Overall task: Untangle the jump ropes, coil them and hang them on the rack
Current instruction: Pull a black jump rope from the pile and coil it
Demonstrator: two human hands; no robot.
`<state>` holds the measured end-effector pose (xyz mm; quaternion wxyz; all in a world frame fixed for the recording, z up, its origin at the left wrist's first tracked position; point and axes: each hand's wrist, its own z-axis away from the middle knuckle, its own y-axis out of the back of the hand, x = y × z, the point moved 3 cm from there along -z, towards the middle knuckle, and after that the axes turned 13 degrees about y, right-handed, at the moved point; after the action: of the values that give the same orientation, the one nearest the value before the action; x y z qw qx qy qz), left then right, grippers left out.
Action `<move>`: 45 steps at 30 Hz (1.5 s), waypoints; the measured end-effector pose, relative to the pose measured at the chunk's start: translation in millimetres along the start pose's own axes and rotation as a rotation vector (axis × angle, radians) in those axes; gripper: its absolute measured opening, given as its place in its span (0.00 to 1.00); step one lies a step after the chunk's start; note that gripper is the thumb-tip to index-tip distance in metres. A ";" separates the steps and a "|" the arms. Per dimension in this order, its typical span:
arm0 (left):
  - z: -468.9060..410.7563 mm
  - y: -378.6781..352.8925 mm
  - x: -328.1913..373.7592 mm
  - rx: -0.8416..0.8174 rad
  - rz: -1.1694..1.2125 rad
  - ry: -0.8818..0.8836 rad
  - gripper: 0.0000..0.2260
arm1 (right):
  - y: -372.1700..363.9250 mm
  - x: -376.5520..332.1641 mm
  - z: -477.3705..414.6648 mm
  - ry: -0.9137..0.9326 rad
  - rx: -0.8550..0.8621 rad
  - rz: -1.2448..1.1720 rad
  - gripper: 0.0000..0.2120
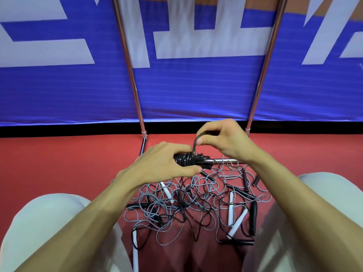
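Centre of the view: a black jump rope (188,160), wound into a tight, glossy bundle of close turns, is held in the air just above the rack's low base bar (225,160). The left hand (163,163) grips the bundle from the left, fingers curled over the top and thumb pressed along the near side. One arch of cord rises off the coils, and the right hand (220,138) pinches its top between thumb and forefinger, the other fingers tucked in behind.

Now the room around it. The rack (129,61) sends two shiny uprights up on either side of the hands, leaning apart as they rise, so the bundle sits in the gap between them. Behind stands a blue padded wall with white shapes (196,91), ending in a black strip at the floor. Bare red floor (59,163) runs wide to the left.

Below the hands lies the tangle of ropes (196,203), grey and black cords looped over one another. White handles (230,209) and black handles (254,216) poke out of it. It is hemmed in by the person's knees in pale trousers (39,232) on both sides.
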<state>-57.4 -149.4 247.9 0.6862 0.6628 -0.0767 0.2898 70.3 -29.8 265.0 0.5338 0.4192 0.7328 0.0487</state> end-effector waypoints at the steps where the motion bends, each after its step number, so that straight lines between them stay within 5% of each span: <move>1: 1.9 2.5 1.2 -0.021 0.072 -0.029 0.23 | 0.2 1.7 1.2 -0.034 -0.032 -0.129 0.03; 7: 9.7 19.0 3.9 -0.205 0.684 -0.071 0.11 | -10.2 2.3 4.6 -0.047 -0.116 -0.452 0.13; 12: 6.4 22.9 1.8 -0.133 0.857 -0.009 0.12 | -16.2 1.5 0.7 -0.176 0.035 -0.773 0.18; 20: 2.7 18.5 5.3 -0.021 1.033 0.098 0.13 | -18.7 20.9 1.1 -0.501 0.373 -0.862 0.13; 26: -0.7 21.6 6.1 0.015 1.318 0.203 0.08 | -30.6 20.5 3.0 -0.497 0.416 -0.791 0.10; 34: -4.5 25.0 -8.8 0.208 1.065 0.276 0.06 | -36.6 -1.8 3.1 -0.375 0.213 -0.567 0.14; 37: -4.7 23.1 -9.8 0.185 1.051 0.289 0.08 | -32.7 -12.7 3.7 -0.272 0.203 -0.507 0.04; 45: -4.2 21.5 -6.7 0.079 1.109 0.323 0.17 | -25.8 -22.8 -1.6 -0.060 0.306 -0.729 0.17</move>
<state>-74.8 -148.3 262.8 0.4096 0.4957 -0.2959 0.7064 56.3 -61.1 269.2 0.4689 0.2075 0.8163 -0.2658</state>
